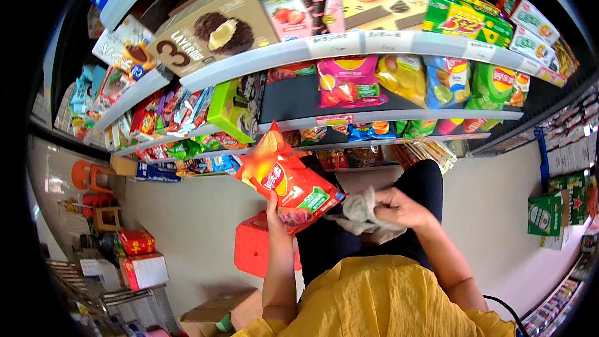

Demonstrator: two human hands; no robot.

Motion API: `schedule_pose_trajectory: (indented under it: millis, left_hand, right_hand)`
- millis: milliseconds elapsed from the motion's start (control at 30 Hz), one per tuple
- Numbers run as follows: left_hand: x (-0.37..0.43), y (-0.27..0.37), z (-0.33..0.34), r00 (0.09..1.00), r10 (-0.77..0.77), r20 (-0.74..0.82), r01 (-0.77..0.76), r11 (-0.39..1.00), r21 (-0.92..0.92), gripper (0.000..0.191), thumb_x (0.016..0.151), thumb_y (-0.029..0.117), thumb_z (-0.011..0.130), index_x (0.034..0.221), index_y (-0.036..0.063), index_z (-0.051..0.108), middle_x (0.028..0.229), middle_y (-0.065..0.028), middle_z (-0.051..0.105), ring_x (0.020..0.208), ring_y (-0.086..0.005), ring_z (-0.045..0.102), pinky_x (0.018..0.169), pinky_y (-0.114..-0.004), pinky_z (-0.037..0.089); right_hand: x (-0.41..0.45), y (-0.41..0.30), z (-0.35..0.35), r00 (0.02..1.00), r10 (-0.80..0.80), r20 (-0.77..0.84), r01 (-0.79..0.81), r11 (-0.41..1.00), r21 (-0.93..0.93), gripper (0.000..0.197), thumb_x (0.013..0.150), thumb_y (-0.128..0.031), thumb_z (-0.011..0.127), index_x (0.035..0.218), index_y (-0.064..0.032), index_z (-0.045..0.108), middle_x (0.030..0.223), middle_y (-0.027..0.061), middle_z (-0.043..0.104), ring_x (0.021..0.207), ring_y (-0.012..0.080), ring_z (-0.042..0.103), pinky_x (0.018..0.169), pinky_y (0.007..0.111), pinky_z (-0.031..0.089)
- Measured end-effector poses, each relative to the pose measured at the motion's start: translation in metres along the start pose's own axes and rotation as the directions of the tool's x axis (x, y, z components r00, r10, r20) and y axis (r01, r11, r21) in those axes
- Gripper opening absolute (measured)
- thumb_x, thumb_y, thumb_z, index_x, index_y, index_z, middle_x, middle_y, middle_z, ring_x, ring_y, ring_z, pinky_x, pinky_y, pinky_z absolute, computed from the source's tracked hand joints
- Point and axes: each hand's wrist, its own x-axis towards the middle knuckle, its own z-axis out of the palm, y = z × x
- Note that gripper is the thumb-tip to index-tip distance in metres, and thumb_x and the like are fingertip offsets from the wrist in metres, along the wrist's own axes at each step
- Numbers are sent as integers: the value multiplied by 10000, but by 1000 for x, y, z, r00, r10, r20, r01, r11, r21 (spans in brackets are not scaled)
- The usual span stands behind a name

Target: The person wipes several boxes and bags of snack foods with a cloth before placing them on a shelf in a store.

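A red potato chip bag (297, 187) with a green patch is held up at its left edge by my left hand (274, 210), tilted over my lap. My right hand (398, 208) grips a crumpled pale grey cloth (361, 213) close to the bag's lower right corner. Whether the cloth touches the bag I cannot tell. In front of me, on the black shelf (290, 98), stand a pink chip bag (348, 82), a yellow chip bag (402, 79), a blue chip bag (448, 82) and a green chip bag (491, 85).
Biscuit boxes (215, 28) fill the shelf above, and snack packets (182, 112) crowd the left. A red plastic stool (252, 248) is beside my left arm. An open cardboard box (224, 311) stands on the floor at lower left, and green cartons (545, 215) at right.
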Motion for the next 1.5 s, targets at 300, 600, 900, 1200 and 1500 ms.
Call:
schedule_pose_trajectory:
  millis: [300, 600, 900, 1200, 1500]
  left_hand:
    - [-44, -29, -19, 963, -259, 80, 271, 906, -324, 572, 891, 474, 425, 1297, 74, 383, 1246, -110, 505, 1128, -293, 500, 953, -463, 402]
    - [-36, -48, -24, 915, -351, 200, 404, 759, -511, 486, 865, 245, 561, 1272, 44, 384, 1253, -113, 494, 1118, -257, 517, 966, -414, 411]
    - [-41, -37, -60, 995, -83, 59, 102, 793, -600, 556, 839, 242, 594, 1297, 49, 344, 1271, -130, 473, 1151, -290, 490, 969, -460, 406]
    - [-28, -32, -292, 789, 54, -611, -179, 973, -145, 440, 821, 330, 637, 1062, -10, 494, 936, -144, 604, 731, -248, 626, 664, -358, 546]
    - [-63, -65, -393, 631, 153, -760, -141, 987, 81, 343, 801, 198, 682, 1062, 49, 515, 757, -41, 549, 604, -143, 551, 503, -260, 459]
  right_hand:
    - [140, -102, -9, 870, -445, -213, 141, 638, -757, 173, 751, -127, 541, 814, 33, 533, 690, 212, 546, 653, 359, 552, 619, 400, 430]
    - [312, -35, -29, 980, -173, -99, -73, 148, -986, 639, 826, -515, 455, 1260, -45, 438, 1359, 247, 335, 1275, 404, 262, 1069, 425, 201]
    - [322, -6, -31, 969, -234, -76, -42, 147, -988, 527, 804, -277, 509, 1278, -64, 422, 1267, 221, 463, 1202, 372, 388, 1028, 446, 278]
    - [295, -15, -26, 935, -345, -85, -24, 176, -984, 400, 748, -65, 521, 1143, -1, 530, 1144, 233, 539, 1090, 370, 492, 950, 385, 382]
    - [282, -24, -36, 953, -298, -48, 29, 249, -968, 361, 702, -23, 511, 1050, -33, 608, 940, 265, 592, 934, 378, 565, 874, 414, 434]
